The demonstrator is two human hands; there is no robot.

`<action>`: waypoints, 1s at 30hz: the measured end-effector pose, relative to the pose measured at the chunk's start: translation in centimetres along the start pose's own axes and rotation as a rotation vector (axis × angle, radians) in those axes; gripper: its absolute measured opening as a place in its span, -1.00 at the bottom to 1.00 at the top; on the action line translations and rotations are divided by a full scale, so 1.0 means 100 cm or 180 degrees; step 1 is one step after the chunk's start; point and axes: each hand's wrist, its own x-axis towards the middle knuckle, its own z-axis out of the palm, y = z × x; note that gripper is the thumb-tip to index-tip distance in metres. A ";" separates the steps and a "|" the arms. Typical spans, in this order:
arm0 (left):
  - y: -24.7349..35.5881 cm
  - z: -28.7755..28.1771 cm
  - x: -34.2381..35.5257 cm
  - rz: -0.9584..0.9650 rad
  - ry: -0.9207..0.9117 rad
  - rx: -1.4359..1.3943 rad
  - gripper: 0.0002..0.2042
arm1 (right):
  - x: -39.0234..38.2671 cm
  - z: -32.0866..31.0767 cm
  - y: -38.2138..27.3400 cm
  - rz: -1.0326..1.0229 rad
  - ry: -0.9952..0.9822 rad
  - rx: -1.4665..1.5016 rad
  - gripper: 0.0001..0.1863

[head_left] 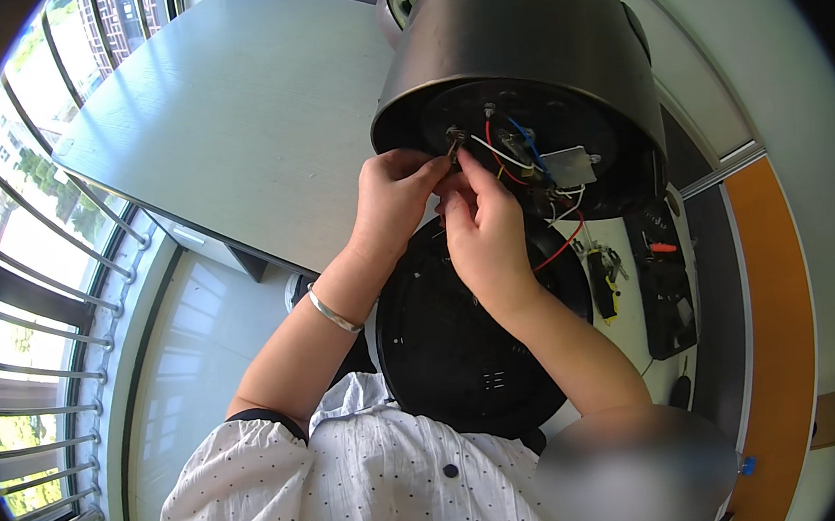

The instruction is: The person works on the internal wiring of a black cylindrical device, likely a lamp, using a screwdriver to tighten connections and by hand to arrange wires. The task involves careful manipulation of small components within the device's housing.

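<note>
A dark grey cooker body lies on its side, its open underside facing me. Inside, red, blue and white wires run beside a metal plate. My left hand pinches a small metal part at the left of the opening. Close beside it, my right hand has its index finger up against the same part and its other fingers curled in. Whatever sits between the right fingertips is too small to make out. Below my hands, a round black base cover rests at my lap.
The cooker stands on a pale table, with a round light-coloured object behind it. To the right are a black tool tray and yellow-and-black pliers. A barred window lines the left. An orange panel stands far right.
</note>
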 end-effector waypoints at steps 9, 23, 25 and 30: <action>-0.004 -0.002 0.003 0.0165 -0.0028 0.0202 -0.78 | -0.001 0.001 0.000 -0.0750 0.0289 -0.0475 -0.55; 0.001 0.000 0.001 0.0222 0.0013 0.0250 -0.81 | 0.000 -0.007 0.001 -0.0692 0.0139 -0.0537 -0.47; -0.001 -0.001 0.003 0.0256 -0.0025 0.0322 -0.81 | -0.001 -0.007 0.001 -0.0640 0.0104 -0.0538 -0.45; 0.002 0.001 0.000 0.0169 -0.0012 0.0176 -0.82 | -0.003 -0.008 0.002 -0.0652 0.0006 -0.0662 -0.43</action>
